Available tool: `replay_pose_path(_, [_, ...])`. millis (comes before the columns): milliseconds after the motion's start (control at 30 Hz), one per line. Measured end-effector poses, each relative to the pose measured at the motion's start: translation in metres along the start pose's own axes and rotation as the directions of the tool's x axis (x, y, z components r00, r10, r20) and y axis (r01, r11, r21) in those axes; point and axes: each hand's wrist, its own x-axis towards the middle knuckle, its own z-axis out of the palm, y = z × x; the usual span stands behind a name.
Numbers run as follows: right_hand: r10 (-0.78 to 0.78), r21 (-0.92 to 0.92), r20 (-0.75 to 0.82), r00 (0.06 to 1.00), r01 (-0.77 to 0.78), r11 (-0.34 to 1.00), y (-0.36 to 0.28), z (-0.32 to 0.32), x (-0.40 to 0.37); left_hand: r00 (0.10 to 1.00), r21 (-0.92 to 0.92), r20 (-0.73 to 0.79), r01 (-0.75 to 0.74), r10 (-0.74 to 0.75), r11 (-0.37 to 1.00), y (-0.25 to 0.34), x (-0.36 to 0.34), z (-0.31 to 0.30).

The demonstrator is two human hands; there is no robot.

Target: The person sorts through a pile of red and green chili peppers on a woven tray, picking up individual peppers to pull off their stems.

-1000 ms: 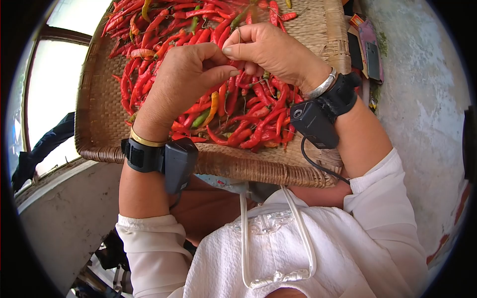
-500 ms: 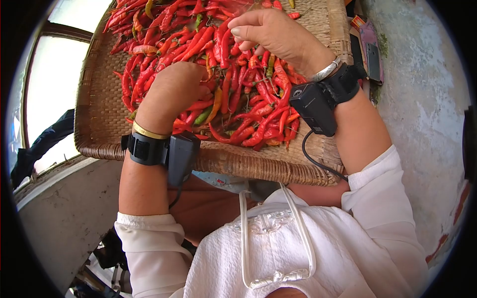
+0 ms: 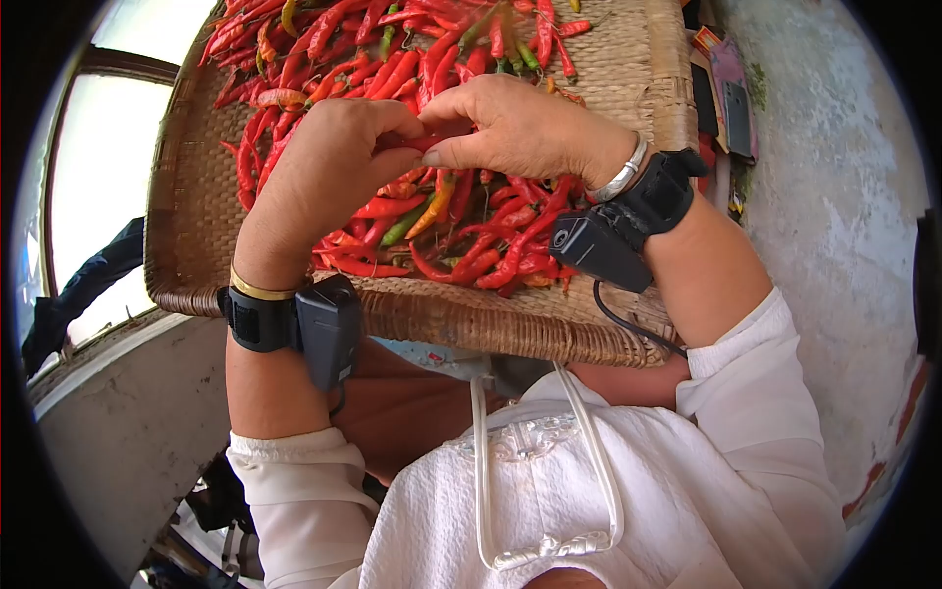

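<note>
Red chili peppers [image 3: 510, 231], with a few green and orange ones among them, lie heaped in a woven basket tray [image 3: 628, 59]. Over the heap my left hand [image 3: 329, 162] and my right hand [image 3: 525, 133] meet, fingertips almost touching. Between them is a red chili pepper [image 3: 417, 143], pinched by the thumb and fingers of my left hand. My right hand's thumb and curled fingers close on the other end of it. The fingers partly hide the pepper, and its stem cannot be made out. An orange pepper [image 3: 432, 211] lies just below the hands.
The tray's thick near rim [image 3: 471, 324] rests over my lap. Each wrist carries a black strapped device [image 3: 599, 250] with a cable. A window [image 3: 108, 167] is at the left, a bare wall [image 3: 824, 196] at the right. A phone-like object [image 3: 736, 118] sits beside the tray.
My right hand has come down and my left hand has shifted slightly left, so they now meet at one red chili pepper. Several peppers near the top of the heap lie differently.
</note>
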Motion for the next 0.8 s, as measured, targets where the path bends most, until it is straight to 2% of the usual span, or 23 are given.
replay_pose_path(67, [-0.026,0.038,-0.008,1.000,0.026,0.999,-0.001,-0.001,0.000,1.000,-0.047,-0.005,0.005,-0.006,0.999,0.000,0.002,0.000])
replay_pose_path(133, [0.122,0.041,-0.002,0.993,-0.122,0.992,-0.004,-0.009,-0.001,0.997,-0.055,-0.020,0.069,-0.071,0.996,-0.003,0.006,0.001])
replay_pose_path(167, [0.122,0.040,-0.002,0.993,-0.122,0.992,-0.002,-0.014,-0.002,0.997,-0.055,-0.020,0.069,-0.070,0.996,-0.007,0.007,0.001])
replay_pose_path(233, [0.154,-0.051,0.089,0.984,-0.150,0.987,0.002,-0.025,-0.005,0.997,-0.010,0.033,0.071,-0.070,0.997,-0.019,0.007,0.002])
replay_pose_path(267, [0.173,-0.081,0.108,0.979,-0.165,0.983,0.001,-0.029,-0.008,0.997,-0.010,0.032,0.070,-0.070,0.997,-0.023,0.008,0.004])
replay_pose_path(300, [0.173,-0.082,0.108,0.979,-0.165,0.983,0.004,-0.031,-0.009,0.999,0.072,-0.001,0.045,-0.045,0.996,-0.026,0.009,0.006])
replay_pose_path(333, [0.190,-0.019,0.033,0.981,-0.190,0.982,0.008,-0.034,-0.008,0.999,0.155,-0.033,0.023,-0.018,0.988,-0.029,0.010,0.009])
replay_pose_path(367, [0.210,0.047,-0.041,0.977,-0.208,0.977,0.011,-0.036,-0.007,0.999,0.155,-0.033,0.024,-0.019,0.988,-0.032,0.013,0.011])
replay_pose_path(400, [0.182,0.127,-0.138,0.974,-0.164,0.978,0.007,-0.039,-0.006,0.997,0.215,-0.082,0.007,0.011,0.977,-0.035,0.016,0.014])
replay_pose_path(467, [0.199,0.192,-0.168,0.966,-0.166,0.967,-0.004,-0.052,-0.002,0.991,0.276,-0.127,-0.007,0.044,0.961,-0.039,0.020,0.019])
replay_pose_path(567, [0.183,0.294,-0.162,0.970,-0.129,0.947,0.007,-0.050,0.002,0.987,0.224,-0.159,0.026,0.010,0.974,-0.037,0.029,0.026])
replay_pose_path(633, [0.121,0.468,-0.153,0.981,-0.036,0.883,0.011,-0.036,0.006,0.995,0.255,-0.097,0.060,-0.037,0.965,-0.032,0.035,0.028])
replay_pose_path(667, [0.108,0.476,-0.111,0.988,-0.042,0.879,0.011,-0.035,0.005,0.995,0.255,-0.097,0.060,-0.036,0.965,-0.031,0.036,0.031])
replay_pose_path(733, [0.081,0.512,-0.054,0.995,-0.042,0.858,0.005,-0.037,-0.002,0.979,0.002,-0.196,-0.063,0.062,0.998,-0.032,0.035,0.041])
replay_pose_path(800, [0.053,0.549,0.003,0.999,-0.046,0.835,-0.002,-0.038,-0.006,0.979,-0.040,-0.196,-0.064,0.055,0.997,-0.035,0.035,0.047])
